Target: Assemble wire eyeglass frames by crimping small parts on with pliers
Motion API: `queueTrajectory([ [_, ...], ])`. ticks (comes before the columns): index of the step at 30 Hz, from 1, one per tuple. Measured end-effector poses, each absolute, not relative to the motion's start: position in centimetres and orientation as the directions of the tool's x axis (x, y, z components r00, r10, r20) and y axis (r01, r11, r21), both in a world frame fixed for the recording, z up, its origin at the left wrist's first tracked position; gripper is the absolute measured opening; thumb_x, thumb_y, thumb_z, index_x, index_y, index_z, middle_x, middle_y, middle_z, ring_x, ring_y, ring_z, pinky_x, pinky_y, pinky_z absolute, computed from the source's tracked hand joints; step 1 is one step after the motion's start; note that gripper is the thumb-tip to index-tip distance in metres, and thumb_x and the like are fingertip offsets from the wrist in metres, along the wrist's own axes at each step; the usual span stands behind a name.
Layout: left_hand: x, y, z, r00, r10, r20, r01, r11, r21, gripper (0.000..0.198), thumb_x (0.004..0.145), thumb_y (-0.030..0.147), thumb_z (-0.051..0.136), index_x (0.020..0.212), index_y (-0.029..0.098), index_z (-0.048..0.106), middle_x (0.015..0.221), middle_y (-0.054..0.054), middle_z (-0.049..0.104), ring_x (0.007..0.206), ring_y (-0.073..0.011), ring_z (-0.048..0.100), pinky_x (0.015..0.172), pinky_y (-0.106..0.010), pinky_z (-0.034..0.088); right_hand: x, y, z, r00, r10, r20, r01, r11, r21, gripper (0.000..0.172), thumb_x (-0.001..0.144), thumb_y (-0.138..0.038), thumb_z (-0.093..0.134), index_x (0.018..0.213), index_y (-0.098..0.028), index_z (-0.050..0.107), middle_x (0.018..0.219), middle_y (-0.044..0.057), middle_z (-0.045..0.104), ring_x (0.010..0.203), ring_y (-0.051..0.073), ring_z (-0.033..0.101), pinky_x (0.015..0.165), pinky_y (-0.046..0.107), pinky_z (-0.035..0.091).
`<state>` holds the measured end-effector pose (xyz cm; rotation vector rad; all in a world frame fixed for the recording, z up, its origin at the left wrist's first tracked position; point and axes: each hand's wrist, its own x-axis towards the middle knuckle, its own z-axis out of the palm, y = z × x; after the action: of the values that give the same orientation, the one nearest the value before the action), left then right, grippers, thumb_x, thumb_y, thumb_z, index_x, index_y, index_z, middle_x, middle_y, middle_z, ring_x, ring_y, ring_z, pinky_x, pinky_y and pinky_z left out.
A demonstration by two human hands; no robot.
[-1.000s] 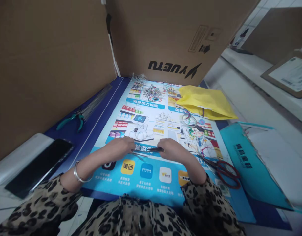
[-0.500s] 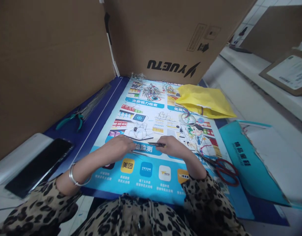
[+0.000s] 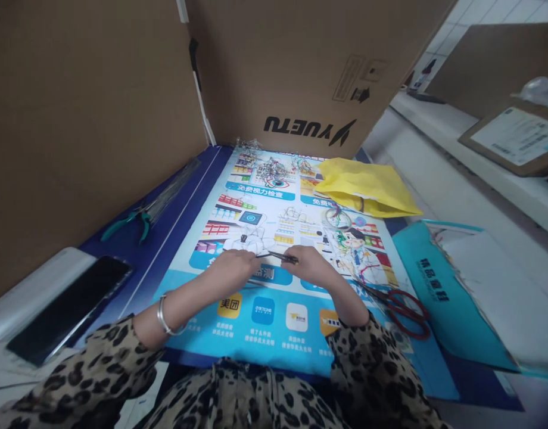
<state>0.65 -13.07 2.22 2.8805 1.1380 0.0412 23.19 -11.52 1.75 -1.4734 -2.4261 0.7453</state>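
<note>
My right hand (image 3: 310,265) is closed around slim, pointed pliers (image 3: 283,257), whose dark jaws point left. Facing it, my left hand (image 3: 238,266) pinches a thin wire (image 3: 262,255) that looks dark. The jaw tips are at or very near this wire; whether they grip it is too small to tell. Both hands are low over a printed poster sheet (image 3: 265,298). Just beyond them lie bent wire shapes (image 3: 251,241), partly hidden by my left hand.
At left lie teal-handled pliers (image 3: 127,226), a bundle of straight wires (image 3: 173,187) and a black phone (image 3: 71,310). Tangled wire pieces (image 3: 274,167) are at the back. Red-handled scissors (image 3: 408,313), a yellow bag (image 3: 367,185) and a teal box (image 3: 452,292) lie right. Cardboard walls (image 3: 301,71) stand behind.
My left hand has shifted right, closer to the pliers' tips, and the dark wire now shows between the hands. My right hand stays nearly in place. The view has shifted slightly.
</note>
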Motion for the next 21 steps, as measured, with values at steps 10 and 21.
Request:
queueTrajectory([
  [10, 3.4, -13.0, 1.1, 0.732, 0.681, -0.013, 0.68, -0.731, -0.048, 0.015, 0.078, 0.005, 0.047, 0.085, 0.011, 0.06, 0.075, -0.01, 0.063, 0.067, -0.0221, 0.06, 0.054, -0.03, 0.042, 23.3, -11.4, 1.7, -0.473, 0.877, -0.08, 0.76, 0.361, -0.541, 0.014, 0.078, -0.027, 0.051, 0.074, -0.017, 0.061, 0.072, 0.002, 0.061, 0.068, 0.013, 0.053, 0.06, 0.022, 0.033],
  [21, 2.7, -12.4, 0.9, 0.771, 0.636, -0.003, 0.636, -0.771, -0.022, 0.021, 0.077, 0.006, 0.047, 0.094, 0.013, 0.056, 0.081, -0.009, 0.063, 0.072, -0.0231, 0.06, 0.056, -0.031, 0.044, 23.7, -11.3, 1.7, -0.471, 0.875, -0.111, 0.749, 0.33, -0.575, 0.015, 0.079, -0.029, 0.05, 0.075, -0.018, 0.06, 0.072, 0.001, 0.06, 0.068, 0.013, 0.053, 0.06, 0.022, 0.034],
])
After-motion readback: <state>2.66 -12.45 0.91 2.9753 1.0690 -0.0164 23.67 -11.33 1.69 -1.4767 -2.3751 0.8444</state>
